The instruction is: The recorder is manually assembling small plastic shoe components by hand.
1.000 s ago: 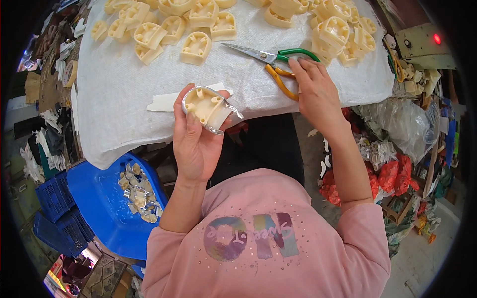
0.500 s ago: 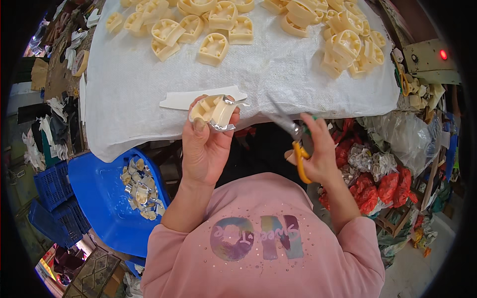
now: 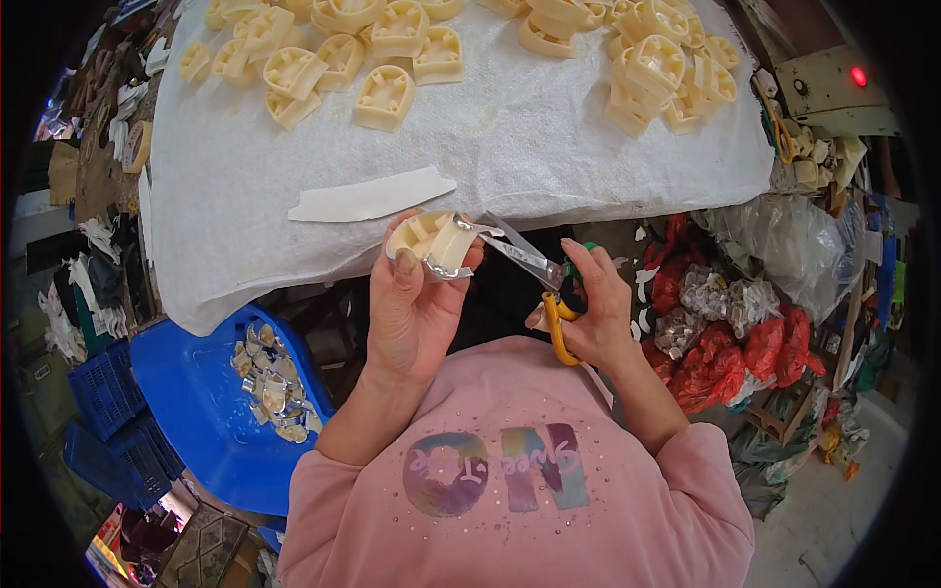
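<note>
My left hand (image 3: 417, 318) is closed round a cream plastic heel-shaped piece (image 3: 431, 241), its hollow side facing up. Shiny silver covering (image 3: 451, 270) wraps part of the piece, and a loose silver strip (image 3: 478, 226) sticks out from its right side. In my right hand (image 3: 600, 304) is a pair of scissors (image 3: 529, 263) with orange and green handles. Their blades are parted and reach to the loose silver strip; I cannot tell whether they touch it. Behind my left hand, a curved white strip (image 3: 372, 195) lies on the white-covered table (image 3: 510, 147).
Several cream pieces (image 3: 384, 98) lie in heaps along the table's far side. At my left stands a blue plastic tub (image 3: 201, 412) holding silver-and-cream pieces (image 3: 274, 382). To my right are red plastic bags (image 3: 711, 377) and clear bags (image 3: 799, 260). A machine with a red light (image 3: 838, 88) stands far right.
My right hand has brought the scissors left and down, so the blades now meet the silver strip's edge in view. My left hand still holds the cream piece. The view has shifted slightly.
</note>
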The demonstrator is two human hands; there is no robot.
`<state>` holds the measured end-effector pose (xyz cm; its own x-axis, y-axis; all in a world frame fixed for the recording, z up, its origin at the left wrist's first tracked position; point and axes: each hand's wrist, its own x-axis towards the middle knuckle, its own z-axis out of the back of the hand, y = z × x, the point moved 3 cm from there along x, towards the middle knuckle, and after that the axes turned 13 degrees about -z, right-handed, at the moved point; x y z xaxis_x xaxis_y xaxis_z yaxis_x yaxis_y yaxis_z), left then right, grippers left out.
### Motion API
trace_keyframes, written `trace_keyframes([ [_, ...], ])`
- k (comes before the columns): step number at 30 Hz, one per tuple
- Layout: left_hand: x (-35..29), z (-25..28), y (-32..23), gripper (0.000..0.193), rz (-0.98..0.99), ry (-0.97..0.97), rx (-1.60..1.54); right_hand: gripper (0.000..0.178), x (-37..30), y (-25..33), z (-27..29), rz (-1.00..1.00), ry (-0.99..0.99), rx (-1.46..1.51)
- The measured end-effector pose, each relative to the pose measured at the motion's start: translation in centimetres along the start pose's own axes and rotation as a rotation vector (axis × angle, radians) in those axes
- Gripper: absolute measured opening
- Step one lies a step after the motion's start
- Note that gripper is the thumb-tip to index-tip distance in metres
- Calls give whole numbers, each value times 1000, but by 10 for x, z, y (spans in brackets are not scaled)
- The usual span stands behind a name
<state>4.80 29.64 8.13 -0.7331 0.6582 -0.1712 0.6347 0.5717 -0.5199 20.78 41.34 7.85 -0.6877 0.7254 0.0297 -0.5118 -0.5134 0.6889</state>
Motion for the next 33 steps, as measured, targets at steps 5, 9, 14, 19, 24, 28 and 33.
trace_keyframes([
  [5, -1, -3, 2, 60, 4, 4, -8, 80, -1, -4, -2, 17, -30, 6],
  [9, -2, -1, 3, 60, 22, 26, 5, 81, -3, -4, -4, -16, -16, -14],
  [14, -3, -4, 5, 61, 49, 26, 5, 81, -12, -12, -10, 22, -14, 30],
  [19, -6, -11, 7, 64, 94, 56, 16, 82, -25, -33, -21, 81, -38, 41],
  [24, -7, -13, 12, 70, 92, 124, 130, 79, -29, -44, -27, 137, -87, 133],
  [28, -7, -11, 12, 68, 61, 143, 154, 74, -26, -43, -28, 174, -96, 82],
  [33, 4, 1, -7, 68, -117, 113, 299, 70, -32, -54, -29, -45, -82, 217],
])
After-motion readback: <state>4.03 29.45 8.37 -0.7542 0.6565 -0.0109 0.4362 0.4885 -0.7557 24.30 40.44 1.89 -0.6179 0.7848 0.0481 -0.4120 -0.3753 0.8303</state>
